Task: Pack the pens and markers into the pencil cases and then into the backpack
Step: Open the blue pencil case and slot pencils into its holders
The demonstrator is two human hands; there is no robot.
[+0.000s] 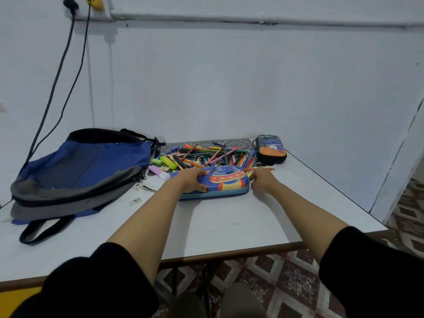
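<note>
A blue pencil case (226,182) with a spaceship print lies closed on the white table (229,221). My left hand (191,180) rests on its left end, fingers on top and thumb curled round the near edge. My right hand (261,180) touches its right end with curled fingers. Behind it lies a pile of pens and markers (206,156), with a yellow highlighter (168,162) and a lilac marker (159,172) at its left. A second, dark pencil case (271,149) stands at the back right. The blue and grey backpack (78,171) lies flat at the left.
Two cables (57,83) hang down the wall behind the backpack. A patterned mat (206,143) lies under the pile by the wall. Small scraps (135,201) sit near the backpack. The table's right edge (332,187) runs beside a wall corner; tiled floor lies below.
</note>
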